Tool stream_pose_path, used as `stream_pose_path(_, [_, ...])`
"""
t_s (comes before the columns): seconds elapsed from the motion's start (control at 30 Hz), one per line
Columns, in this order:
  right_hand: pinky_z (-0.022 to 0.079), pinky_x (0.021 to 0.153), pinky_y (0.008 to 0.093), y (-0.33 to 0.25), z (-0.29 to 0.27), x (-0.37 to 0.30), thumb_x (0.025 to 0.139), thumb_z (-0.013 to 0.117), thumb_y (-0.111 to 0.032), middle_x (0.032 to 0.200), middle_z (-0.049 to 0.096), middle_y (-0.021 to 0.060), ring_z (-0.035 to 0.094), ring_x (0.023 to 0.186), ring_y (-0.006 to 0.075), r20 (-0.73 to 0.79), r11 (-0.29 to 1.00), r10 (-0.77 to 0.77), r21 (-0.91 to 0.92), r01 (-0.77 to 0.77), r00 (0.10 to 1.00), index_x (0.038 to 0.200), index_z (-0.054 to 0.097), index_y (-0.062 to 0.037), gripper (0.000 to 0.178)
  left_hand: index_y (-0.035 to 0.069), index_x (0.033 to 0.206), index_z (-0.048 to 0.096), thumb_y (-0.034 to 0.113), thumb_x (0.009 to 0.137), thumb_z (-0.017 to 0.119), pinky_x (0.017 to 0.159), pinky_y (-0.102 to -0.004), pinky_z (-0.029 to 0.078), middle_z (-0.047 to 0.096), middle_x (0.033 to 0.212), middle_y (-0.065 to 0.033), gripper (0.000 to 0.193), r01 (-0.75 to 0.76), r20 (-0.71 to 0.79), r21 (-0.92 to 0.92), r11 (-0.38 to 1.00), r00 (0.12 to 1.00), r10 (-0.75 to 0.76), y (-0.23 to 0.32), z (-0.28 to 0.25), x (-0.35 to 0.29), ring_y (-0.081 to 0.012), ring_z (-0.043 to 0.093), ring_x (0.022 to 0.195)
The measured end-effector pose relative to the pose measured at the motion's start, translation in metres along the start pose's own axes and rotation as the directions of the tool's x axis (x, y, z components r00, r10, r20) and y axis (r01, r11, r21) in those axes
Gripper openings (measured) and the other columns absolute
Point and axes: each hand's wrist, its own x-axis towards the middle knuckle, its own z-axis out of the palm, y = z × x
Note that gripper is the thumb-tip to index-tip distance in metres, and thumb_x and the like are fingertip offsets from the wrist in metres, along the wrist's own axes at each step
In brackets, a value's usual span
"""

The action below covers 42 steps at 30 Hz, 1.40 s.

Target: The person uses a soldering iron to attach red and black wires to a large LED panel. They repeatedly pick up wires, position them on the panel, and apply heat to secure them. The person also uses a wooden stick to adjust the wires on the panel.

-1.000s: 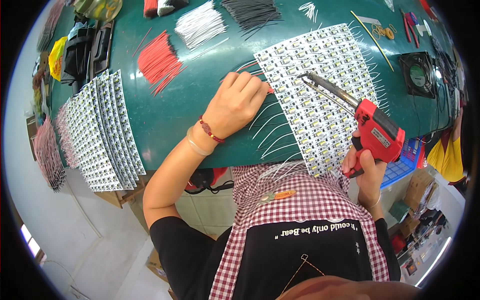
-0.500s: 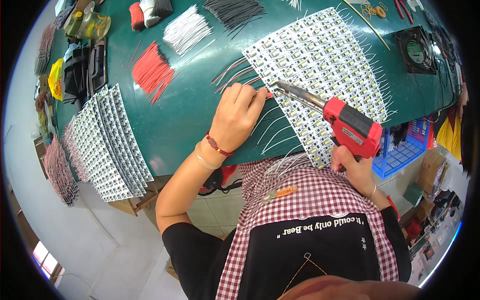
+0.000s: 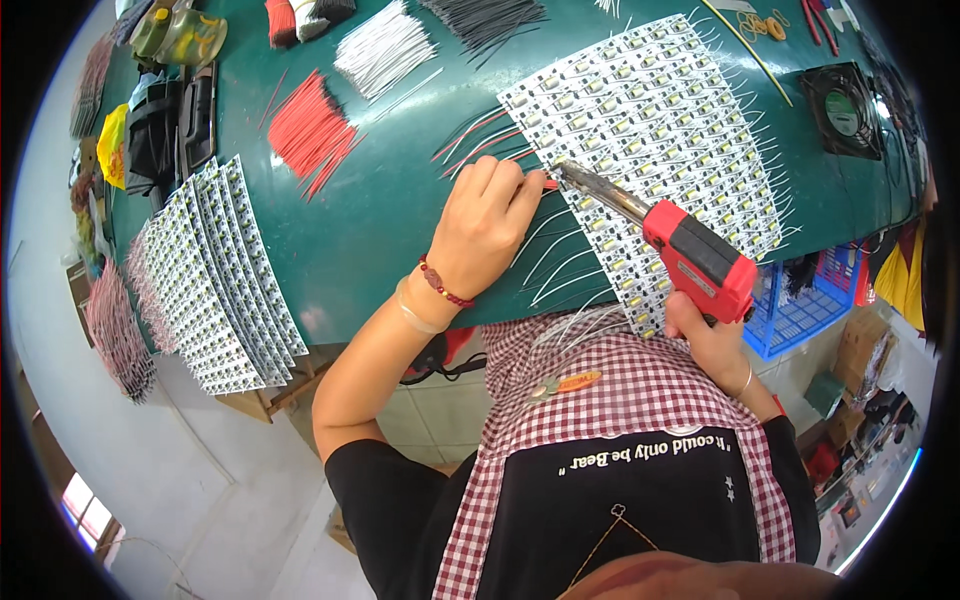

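A white panel of LED circuit boards [image 3: 640, 120] lies on the green table, with red, black and white wires trailing from its left edge. At that edge my left hand [image 3: 482, 225] is closed, thumb and fingers pinching a red wire [image 3: 550, 185] whose end meets the board. My right hand [image 3: 712, 335] is wrapped around the grip of a red and black soldering gun [image 3: 700, 258]. The gun's metal tip points left and rests at the panel's edge, close to my left fingertips. Whether it touches a solder pad is too small to tell.
Bundles of red wires [image 3: 308, 130], white wires [image 3: 385, 50] and black wires [image 3: 485, 22] lie farther back. Stacked LED panels [image 3: 215, 285] overhang the table's left side. A black fan [image 3: 842, 110] stands at right, above a blue crate [image 3: 805, 300]. A yellow stick [image 3: 750, 50] lies behind the panel.
The whole view has shifted slightly, so the panel and both hands appear a little farther right. My left hand still pinches the red wire, and the gun tip stays by the panel's edge.
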Motion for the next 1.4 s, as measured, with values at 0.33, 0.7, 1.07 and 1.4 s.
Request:
stream_pose_path(0.33, [0.043,0.056,0.0253,0.0,-0.009,-0.007,0.092,0.063,-0.015,0.071,0.057,0.0012,0.054,0.062,0.009,0.047,0.988,0.115,0.1,-0.12,0.992,0.109,0.056,0.0001,0.024,0.001,0.097,0.066,-0.003,0.071,0.063,0.065,-0.0317,0.042,0.047,0.076,-0.0055,0.027,-0.018,-0.002,0.057,0.998,1.0,0.018,-0.001,0.0,0.001,-0.021,0.048,0.071])
stream_pose_path(0.7, [0.045,0.059,0.0253,0.016,-0.021,-0.02,0.092,0.064,-0.01,0.076,0.06,0.001,0.056,0.064,0.0086,0.064,0.98,0.049,0.188,-0.06,0.997,0.102,0.06,-0.002,0.014,-0.003,0.099,0.065,0.0,0.071,0.064,0.064,-0.0323,0.04,0.047,0.078,-0.0061,0.028,-0.03,0.005,-0.012,0.999,1.0,0.03,0.015,-0.002,-0.008,-0.0205,0.048,0.07])
stream_pose_path(1.07, [0.042,0.057,0.0268,0.027,-0.016,-0.019,0.096,0.055,-0.019,0.067,0.054,0.0042,0.051,0.06,0.012,0.096,0.998,0.004,-0.055,0.001,0.995,0.087,0.054,-0.0007,0.021,-0.004,0.096,0.063,0.004,0.075,0.064,0.064,-0.0329,0.04,0.046,0.08,-0.0078,0.023,-0.063,0.027,0.0,0.998,0.998,0.063,0.012,0.002,-0.005,-0.0218,0.048,0.074])
stream_pose_path(1.4, [0.043,0.058,0.0272,0.027,-0.021,-0.021,0.097,0.054,-0.018,0.068,0.054,0.0054,0.052,0.06,0.0123,0.121,0.999,-0.037,-0.017,0.039,0.992,0.105,0.053,0.0041,0.024,-0.001,0.097,0.066,0.0,0.072,0.064,0.064,-0.0321,0.04,0.046,0.076,-0.0056,0.025,-0.026,0.01,0.018,0.999,1.0,0.026,0.016,0.003,-0.003,-0.0205,0.048,0.071])
